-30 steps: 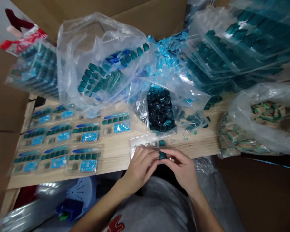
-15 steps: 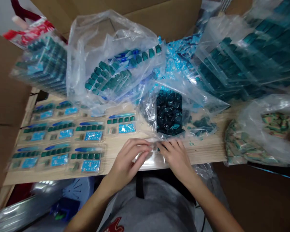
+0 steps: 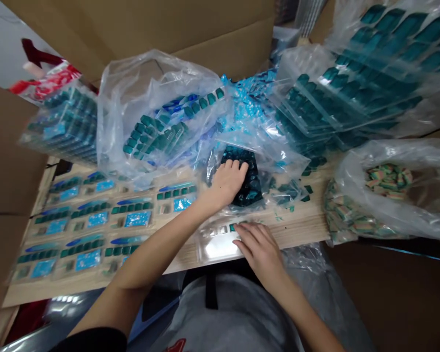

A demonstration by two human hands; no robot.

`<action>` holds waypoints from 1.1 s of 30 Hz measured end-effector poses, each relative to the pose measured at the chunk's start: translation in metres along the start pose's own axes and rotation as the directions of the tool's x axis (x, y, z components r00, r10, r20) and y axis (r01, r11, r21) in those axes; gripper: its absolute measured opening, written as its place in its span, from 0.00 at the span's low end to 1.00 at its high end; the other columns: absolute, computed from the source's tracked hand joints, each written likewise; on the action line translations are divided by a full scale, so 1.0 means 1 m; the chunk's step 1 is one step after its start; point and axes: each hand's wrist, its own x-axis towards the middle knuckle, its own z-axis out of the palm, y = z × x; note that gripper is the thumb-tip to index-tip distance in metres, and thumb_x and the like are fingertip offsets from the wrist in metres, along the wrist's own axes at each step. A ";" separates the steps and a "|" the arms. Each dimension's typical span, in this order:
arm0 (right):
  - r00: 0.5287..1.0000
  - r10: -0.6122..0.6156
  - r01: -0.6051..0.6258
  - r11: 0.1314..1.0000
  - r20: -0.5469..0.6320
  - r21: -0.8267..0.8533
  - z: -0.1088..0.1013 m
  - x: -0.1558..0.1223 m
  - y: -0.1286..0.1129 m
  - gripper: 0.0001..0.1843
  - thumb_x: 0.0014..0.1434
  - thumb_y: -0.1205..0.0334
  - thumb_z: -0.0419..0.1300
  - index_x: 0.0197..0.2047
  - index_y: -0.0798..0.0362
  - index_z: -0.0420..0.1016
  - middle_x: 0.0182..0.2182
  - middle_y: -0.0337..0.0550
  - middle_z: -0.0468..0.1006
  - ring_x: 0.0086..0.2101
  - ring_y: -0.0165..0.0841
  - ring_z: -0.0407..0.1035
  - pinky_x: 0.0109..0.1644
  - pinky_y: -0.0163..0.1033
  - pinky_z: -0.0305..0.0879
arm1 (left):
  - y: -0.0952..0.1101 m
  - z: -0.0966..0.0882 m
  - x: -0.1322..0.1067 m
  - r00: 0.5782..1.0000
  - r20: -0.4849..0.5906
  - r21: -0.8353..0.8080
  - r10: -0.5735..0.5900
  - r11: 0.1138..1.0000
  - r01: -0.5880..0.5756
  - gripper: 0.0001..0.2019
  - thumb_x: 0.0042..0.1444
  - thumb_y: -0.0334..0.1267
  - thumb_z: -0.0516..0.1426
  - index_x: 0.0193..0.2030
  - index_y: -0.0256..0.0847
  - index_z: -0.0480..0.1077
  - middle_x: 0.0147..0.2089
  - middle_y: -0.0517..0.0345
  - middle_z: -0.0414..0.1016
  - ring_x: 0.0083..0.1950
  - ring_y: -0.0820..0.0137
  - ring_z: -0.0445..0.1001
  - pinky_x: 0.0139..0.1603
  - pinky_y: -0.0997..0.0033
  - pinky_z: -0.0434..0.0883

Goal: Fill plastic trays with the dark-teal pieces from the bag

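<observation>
My left hand (image 3: 229,182) reaches into a clear bag over a pile of glossy dark teal pieces (image 3: 252,188). Its fingers are curled down; their tips, and anything between them, are hidden. A clear plastic tray (image 3: 217,248) lies at the table's front edge. Over its right part rests my right hand (image 3: 258,244), fingers stretched and thumb apart. Its index fingertip touches a squarish teal piece (image 3: 232,227) in the tray's row of slots. Left of that piece the slots show clear; the fingers cover the row's right end.
Filled trays (image 3: 137,218) with teal pieces and blue packets stand in rows at left. Behind are an open plastic bag (image 3: 113,105), blue packets (image 3: 247,105) and stacked teal sheets (image 3: 366,88). A bag of striped blocks (image 3: 346,210) sits at right. Cardboard (image 3: 220,29) rises behind.
My left hand has left the tray and moved forward into the pile of teal pieces. My right hand has stayed at the tray. The view has shifted a little.
</observation>
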 end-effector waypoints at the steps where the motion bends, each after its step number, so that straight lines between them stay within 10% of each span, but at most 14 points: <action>1: 1.000 0.025 -0.024 0.998 -0.019 0.053 -0.002 -0.002 -0.001 0.15 0.66 0.63 0.52 0.52 0.52 0.76 0.42 0.52 0.81 0.42 0.43 0.73 0.47 0.51 0.71 | -0.003 -0.001 -0.002 1.000 -0.004 -0.013 0.004 1.000 -0.004 0.15 0.53 0.18 0.50 0.44 0.33 0.68 0.45 0.42 0.75 0.52 0.56 0.69 0.51 0.57 0.68; 7: 0.954 0.300 -0.262 0.787 0.025 0.559 -0.019 -0.004 -0.014 0.12 0.63 0.62 0.56 0.46 0.45 0.79 0.40 0.45 0.82 0.42 0.39 0.75 0.46 0.47 0.73 | -0.022 -0.032 -0.010 0.998 -0.015 -0.212 0.060 0.975 -0.062 0.12 0.51 0.21 0.51 0.39 0.38 0.67 0.33 0.58 0.73 0.36 0.68 0.73 0.39 0.70 0.71; 12: 0.847 0.461 -0.300 0.006 0.263 0.954 -0.027 0.022 -0.028 0.19 0.62 0.47 0.56 0.51 0.46 0.74 0.45 0.45 0.80 0.43 0.37 0.77 0.51 0.50 0.73 | -0.012 -0.063 -0.051 0.995 -0.035 -0.814 0.098 0.575 -0.086 0.06 0.56 0.39 0.57 0.37 0.41 0.67 0.34 0.57 0.74 0.33 0.70 0.73 0.34 0.71 0.71; 15: 0.831 0.413 -0.281 -0.266 0.373 0.922 -0.024 0.046 -0.033 0.25 0.63 0.41 0.50 0.55 0.47 0.70 0.54 0.49 0.75 0.50 0.41 0.73 0.53 0.53 0.71 | -0.004 -0.062 -0.077 0.991 0.064 -0.880 0.114 0.474 0.002 0.07 0.56 0.41 0.59 0.36 0.41 0.68 0.33 0.56 0.74 0.33 0.70 0.74 0.33 0.70 0.72; 23: 0.822 0.452 -0.275 -0.218 0.347 0.936 -0.009 0.065 -0.041 0.18 0.57 0.49 0.62 0.49 0.46 0.73 0.53 0.43 0.76 0.51 0.40 0.72 0.53 0.51 0.71 | -0.002 -0.051 -0.104 0.980 -0.187 -0.602 0.062 0.782 -0.164 0.19 0.58 0.24 0.51 0.53 0.46 0.67 0.47 0.55 0.73 0.45 0.69 0.72 0.44 0.69 0.71; 33: 0.789 0.526 -0.299 -0.124 0.319 0.946 -0.010 0.057 -0.045 0.17 0.52 0.56 0.67 0.47 0.44 0.77 0.40 0.39 0.79 0.41 0.34 0.74 0.47 0.44 0.74 | -0.010 -0.052 -0.117 0.972 -0.223 -0.560 0.079 0.805 -0.193 0.17 0.62 0.30 0.53 0.55 0.51 0.70 0.48 0.53 0.70 0.51 0.66 0.71 0.45 0.68 0.73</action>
